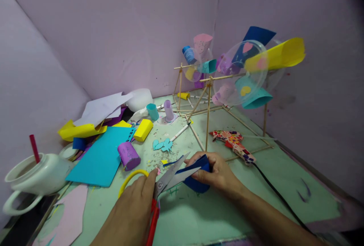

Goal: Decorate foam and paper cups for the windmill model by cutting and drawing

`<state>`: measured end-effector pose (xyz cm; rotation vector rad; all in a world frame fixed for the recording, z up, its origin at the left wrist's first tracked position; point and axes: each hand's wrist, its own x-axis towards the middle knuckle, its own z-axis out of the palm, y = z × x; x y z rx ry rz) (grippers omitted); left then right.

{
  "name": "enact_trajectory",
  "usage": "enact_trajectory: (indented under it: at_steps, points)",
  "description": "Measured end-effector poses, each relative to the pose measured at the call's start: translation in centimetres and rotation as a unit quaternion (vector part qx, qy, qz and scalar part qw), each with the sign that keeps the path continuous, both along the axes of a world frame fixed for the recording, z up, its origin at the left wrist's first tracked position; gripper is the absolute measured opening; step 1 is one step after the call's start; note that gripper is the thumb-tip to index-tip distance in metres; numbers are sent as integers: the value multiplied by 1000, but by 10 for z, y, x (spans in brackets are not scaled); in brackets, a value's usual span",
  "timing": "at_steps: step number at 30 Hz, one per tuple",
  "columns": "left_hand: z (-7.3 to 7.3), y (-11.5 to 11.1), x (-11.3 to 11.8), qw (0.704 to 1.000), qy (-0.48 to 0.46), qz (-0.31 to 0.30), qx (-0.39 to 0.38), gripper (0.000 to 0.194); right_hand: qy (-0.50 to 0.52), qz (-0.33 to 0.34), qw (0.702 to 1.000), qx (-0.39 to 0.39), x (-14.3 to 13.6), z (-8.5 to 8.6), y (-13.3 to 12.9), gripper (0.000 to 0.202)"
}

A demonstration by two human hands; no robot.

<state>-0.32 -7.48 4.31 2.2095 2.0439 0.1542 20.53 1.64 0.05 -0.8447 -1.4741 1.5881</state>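
Scissors (167, 179): bright, glossy metal blades, smooth red and yellow plastic handles. Dark blue piece (199, 174): matt foam sheet (possibly paper). Frame (209, 105): thin bare wood sticks. White pot (40, 177): glossy ceramic. Table mat (256, 177): pale green, matt.

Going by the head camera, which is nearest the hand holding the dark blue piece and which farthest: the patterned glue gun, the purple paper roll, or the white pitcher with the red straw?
From the right hand:
1. Patterned glue gun, just beyond it to the right.
2. Purple paper roll, across to the left, past the scissors.
3. White pitcher with the red straw, at the far left edge.
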Motion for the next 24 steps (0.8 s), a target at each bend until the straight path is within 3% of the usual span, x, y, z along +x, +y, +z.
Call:
enact_trajectory:
  at_steps: [6,12,24]
  points:
    - [8,1,-1,999,6,-29,-43,53,31,-3,999,13,0,-5,0,35]
    - [6,-1,-6,996,39,-50,-68,56,50,-1,999,13,-1,-4,-1,35]
    - [0,-4,-19,990,90,-100,-45,57,23,-10,1000,18,1,-7,0,33]
